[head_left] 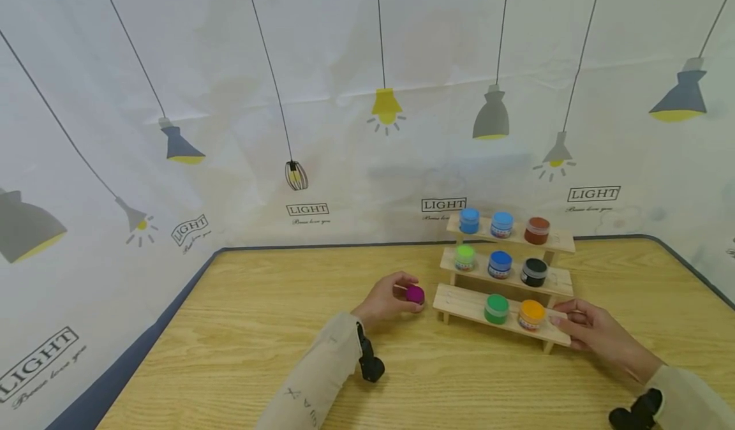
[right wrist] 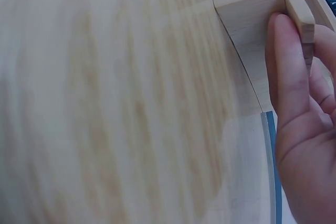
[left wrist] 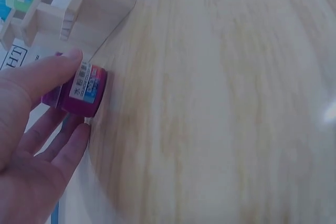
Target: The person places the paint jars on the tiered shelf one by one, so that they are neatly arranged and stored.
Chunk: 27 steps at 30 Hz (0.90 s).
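My left hand point(head_left: 386, 299) grips a small purple paint jar point(head_left: 415, 295) on the table, just left of a three-tier wooden rack point(head_left: 462, 302). In the left wrist view the thumb lies over the jar's side and the fingers curl beneath; its printed label point(left wrist: 85, 83) faces the camera. My right hand point(head_left: 603, 337) pinches the right end of the rack's lowest shelf, thumb on one face and fingers on the other. On that shelf stand a green jar point(head_left: 496, 309) and an orange jar point(head_left: 532, 315), with bare wood to the green jar's left.
The middle tier bears light green point(head_left: 464, 258), blue point(head_left: 499, 264) and black point(head_left: 534, 272) jars. Two light blue jars point(head_left: 469, 221) and a brown-red jar point(head_left: 536, 231) stand on the top tier. A lamp-print cloth point(head_left: 344, 149) hangs behind the wooden table point(head_left: 247, 328).
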Available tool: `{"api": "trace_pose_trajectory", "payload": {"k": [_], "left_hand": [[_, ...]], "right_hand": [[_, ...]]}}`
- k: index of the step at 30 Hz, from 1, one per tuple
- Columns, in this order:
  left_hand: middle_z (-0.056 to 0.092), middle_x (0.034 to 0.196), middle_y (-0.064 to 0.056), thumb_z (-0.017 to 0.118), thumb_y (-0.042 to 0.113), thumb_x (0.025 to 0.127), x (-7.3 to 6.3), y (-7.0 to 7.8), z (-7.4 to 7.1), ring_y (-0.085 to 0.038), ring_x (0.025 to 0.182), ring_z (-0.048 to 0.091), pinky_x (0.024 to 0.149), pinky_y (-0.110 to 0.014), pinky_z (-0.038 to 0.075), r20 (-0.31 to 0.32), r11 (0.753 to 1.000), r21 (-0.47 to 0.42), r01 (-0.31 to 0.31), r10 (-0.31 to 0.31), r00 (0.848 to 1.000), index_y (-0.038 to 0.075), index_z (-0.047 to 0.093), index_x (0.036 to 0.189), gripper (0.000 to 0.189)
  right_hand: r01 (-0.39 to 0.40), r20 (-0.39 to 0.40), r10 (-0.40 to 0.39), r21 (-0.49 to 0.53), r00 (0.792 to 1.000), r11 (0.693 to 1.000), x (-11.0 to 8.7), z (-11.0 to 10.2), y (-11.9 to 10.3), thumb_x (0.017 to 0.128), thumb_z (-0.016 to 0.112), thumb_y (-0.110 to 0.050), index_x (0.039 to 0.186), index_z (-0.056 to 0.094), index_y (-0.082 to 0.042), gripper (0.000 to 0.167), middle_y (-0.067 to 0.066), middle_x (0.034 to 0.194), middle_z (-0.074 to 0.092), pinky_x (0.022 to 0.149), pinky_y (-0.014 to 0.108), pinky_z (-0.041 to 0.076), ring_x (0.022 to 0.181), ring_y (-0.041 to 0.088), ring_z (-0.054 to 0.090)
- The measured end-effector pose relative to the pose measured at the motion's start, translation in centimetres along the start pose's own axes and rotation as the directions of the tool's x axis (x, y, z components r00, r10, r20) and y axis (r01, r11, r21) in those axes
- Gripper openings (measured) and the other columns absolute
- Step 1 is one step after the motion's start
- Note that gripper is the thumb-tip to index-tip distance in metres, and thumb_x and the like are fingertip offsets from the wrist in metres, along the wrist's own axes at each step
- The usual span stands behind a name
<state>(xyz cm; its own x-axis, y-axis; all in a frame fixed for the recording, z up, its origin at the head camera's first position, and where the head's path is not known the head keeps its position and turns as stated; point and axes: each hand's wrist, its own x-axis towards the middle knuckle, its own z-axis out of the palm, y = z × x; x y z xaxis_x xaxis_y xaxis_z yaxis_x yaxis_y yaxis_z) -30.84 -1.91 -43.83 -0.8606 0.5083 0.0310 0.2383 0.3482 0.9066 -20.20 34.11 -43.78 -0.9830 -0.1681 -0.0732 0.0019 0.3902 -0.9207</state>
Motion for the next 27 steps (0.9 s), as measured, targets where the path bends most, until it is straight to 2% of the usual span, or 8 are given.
{"api": "trace_pose_trajectory", "payload": {"k": [11, 18, 23, 26, 27], "left_hand": [[0.059, 0.101, -0.005, 0.072, 0.01, 0.074, -0.4, 0.2, 0.2, -0.019, 0.092, 0.056, 0.077, -0.028, 0.046, -0.03, 0.998, 0.061, -0.026, 0.028, 0.999, 0.004, 0.058, 0.108, 0.037], [0.058, 0.101, -0.001, 0.072, 0.017, 0.075, -0.9, 0.1, -0.3, -0.016, 0.092, 0.054, 0.077, -0.028, 0.046, -0.033, 0.998, 0.069, 0.0, 0.003, 0.999, 0.007, 0.058, 0.11, 0.039], [0.058, 0.101, 0.0, 0.072, 0.02, 0.075, -1.3, 1.0, -0.8, -0.017, 0.094, 0.052, 0.075, -0.03, 0.046, -0.041, 0.998, 0.065, -0.012, 0.015, 0.999, 0.011, 0.059, 0.11, 0.038], [0.058, 0.102, -0.004, 0.071, 0.016, 0.076, -2.2, 3.1, -0.8, -0.021, 0.095, 0.053, 0.075, -0.031, 0.045, -0.044, 0.997, 0.075, -0.035, 0.038, 0.998, 0.007, 0.058, 0.11, 0.037], [0.058, 0.102, -0.004, 0.071, 0.016, 0.076, -2.2, 3.4, -0.8, -0.021, 0.094, 0.053, 0.074, -0.029, 0.046, -0.039, 0.996, 0.077, -0.046, 0.049, 0.998, 0.006, 0.058, 0.111, 0.038]], "right_hand": [[0.0, -0.001, 0.0, -0.013, 1.0, 1.0, 0.1, 0.2, 0.1, 0.094, 0.045, -0.023, 0.118, 0.036, 0.013, 0.044, 0.002, 0.081, 0.056, 0.052, 0.026, 0.043, 0.055, 0.009, 0.041], [-0.006, 0.002, 0.006, -0.015, 1.0, 1.0, 0.1, 0.2, 0.1, 0.094, 0.045, -0.023, 0.119, 0.035, 0.013, 0.045, 0.003, 0.082, 0.054, 0.052, 0.027, 0.043, 0.055, 0.009, 0.042], [0.004, 0.008, -0.003, -0.023, 1.0, 1.0, 0.1, 0.0, 0.1, 0.094, 0.044, -0.023, 0.119, 0.035, 0.014, 0.046, 0.004, 0.085, 0.056, 0.052, 0.027, 0.044, 0.057, 0.009, 0.043], [0.006, 0.004, -0.006, -0.027, 1.0, 1.0, 0.1, 0.0, 0.1, 0.094, 0.044, -0.023, 0.118, 0.035, 0.014, 0.045, 0.004, 0.088, 0.057, 0.053, 0.027, 0.045, 0.059, 0.01, 0.045], [0.006, 0.003, -0.006, -0.026, 1.0, 1.0, 0.1, 0.0, 0.1, 0.094, 0.044, -0.023, 0.118, 0.035, 0.014, 0.045, 0.004, 0.088, 0.057, 0.053, 0.027, 0.045, 0.059, 0.01, 0.045]]}}
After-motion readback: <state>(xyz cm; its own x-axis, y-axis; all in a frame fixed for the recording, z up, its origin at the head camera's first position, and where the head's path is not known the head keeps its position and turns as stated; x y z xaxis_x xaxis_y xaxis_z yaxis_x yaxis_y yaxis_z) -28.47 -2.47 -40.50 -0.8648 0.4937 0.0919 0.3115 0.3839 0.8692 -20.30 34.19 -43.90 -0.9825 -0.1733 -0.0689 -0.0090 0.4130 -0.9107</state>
